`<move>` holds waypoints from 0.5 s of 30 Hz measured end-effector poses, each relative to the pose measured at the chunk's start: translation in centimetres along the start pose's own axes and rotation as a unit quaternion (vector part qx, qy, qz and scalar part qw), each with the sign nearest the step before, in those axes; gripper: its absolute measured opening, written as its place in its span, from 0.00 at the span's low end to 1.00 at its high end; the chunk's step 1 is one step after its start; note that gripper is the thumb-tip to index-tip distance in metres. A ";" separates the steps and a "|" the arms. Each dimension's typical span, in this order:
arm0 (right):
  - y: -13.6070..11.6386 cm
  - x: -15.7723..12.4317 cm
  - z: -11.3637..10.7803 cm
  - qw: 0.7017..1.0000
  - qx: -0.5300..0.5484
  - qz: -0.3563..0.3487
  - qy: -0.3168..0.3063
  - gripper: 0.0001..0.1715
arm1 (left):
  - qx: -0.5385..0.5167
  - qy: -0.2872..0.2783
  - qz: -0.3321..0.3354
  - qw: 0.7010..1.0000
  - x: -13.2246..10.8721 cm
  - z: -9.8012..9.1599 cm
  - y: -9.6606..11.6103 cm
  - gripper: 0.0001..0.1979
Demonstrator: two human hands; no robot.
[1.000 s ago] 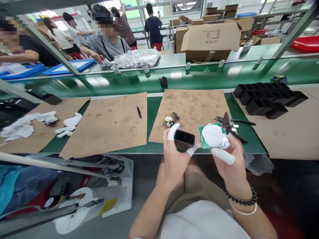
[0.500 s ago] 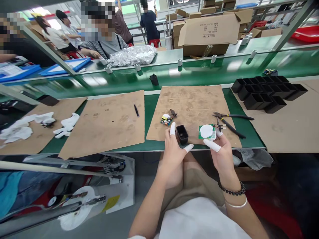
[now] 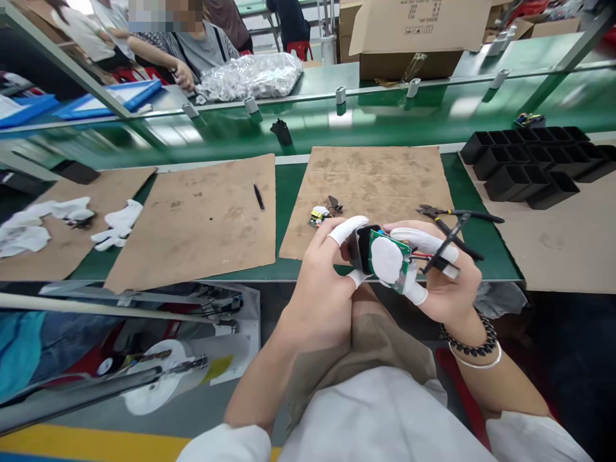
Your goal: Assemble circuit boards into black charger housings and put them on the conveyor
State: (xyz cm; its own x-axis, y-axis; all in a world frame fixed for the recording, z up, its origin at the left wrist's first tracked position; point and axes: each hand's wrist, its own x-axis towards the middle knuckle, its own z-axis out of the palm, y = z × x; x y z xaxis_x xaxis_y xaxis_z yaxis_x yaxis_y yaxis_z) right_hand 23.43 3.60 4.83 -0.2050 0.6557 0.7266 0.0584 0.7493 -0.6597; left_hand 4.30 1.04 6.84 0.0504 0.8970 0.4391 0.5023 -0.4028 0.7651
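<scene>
My left hand (image 3: 325, 282), with white finger cots on thumb and finger, grips a black plastic case (image 3: 359, 247) tilted on its side. Its mouth faces right. My right hand (image 3: 445, 276), also in finger cots, pinches a green circuit board (image 3: 391, 260) bearing a round white pad. The board's left edge is at the case mouth; whether it is inside I cannot tell. Red and black wires run from the board to a black part (image 3: 447, 244) by my right fingers. Behind my left hand, a second small circuit board (image 3: 318, 215) lies on the cardboard sheet (image 3: 370, 173).
Black-and-yellow cutting pliers (image 3: 452, 215) lie right of my hands. Rows of black cases (image 3: 534, 157) stand at the right. A black pen-like tool (image 3: 258, 196) and white gloves (image 3: 118, 224) lie left. Beyond the green conveyor (image 3: 317, 122), a person sits beside a plastic bag.
The black case has been lifted off the cardboard and turned toward the right. My right hand has brought the circuit board left to its mouth. The camera view has tilted down.
</scene>
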 end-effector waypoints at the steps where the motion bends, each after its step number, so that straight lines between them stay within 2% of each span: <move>1: -0.3 0.1 -0.2 1.000 -0.002 -0.008 -0.002 0.32 | 0.008 -0.001 0.012 1.000 0.0 -0.1 0.3 0.34; 5: -1.2 0.7 -0.7 1.000 -0.016 -0.008 -0.010 0.31 | 0.024 -0.005 0.051 0.998 0.0 -0.2 0.8 0.33; 9: -1.7 1.1 -1.0 1.000 -0.027 -0.005 -0.009 0.28 | 0.016 -0.012 0.052 0.998 0.0 -0.1 0.9 0.32; 15: -2.0 0.8 -1.2 0.998 -0.004 0.068 -0.011 0.28 | 0.006 -0.018 0.042 0.999 0.1 0.0 0.9 0.29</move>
State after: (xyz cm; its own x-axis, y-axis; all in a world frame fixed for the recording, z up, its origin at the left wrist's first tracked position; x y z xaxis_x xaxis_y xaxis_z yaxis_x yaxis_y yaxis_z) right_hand 24.32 2.71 6.97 -0.2150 0.7495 0.6261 0.0954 0.6542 -0.7503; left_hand 4.77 0.72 7.57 0.1243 0.8665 0.4835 0.5048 -0.4748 0.7210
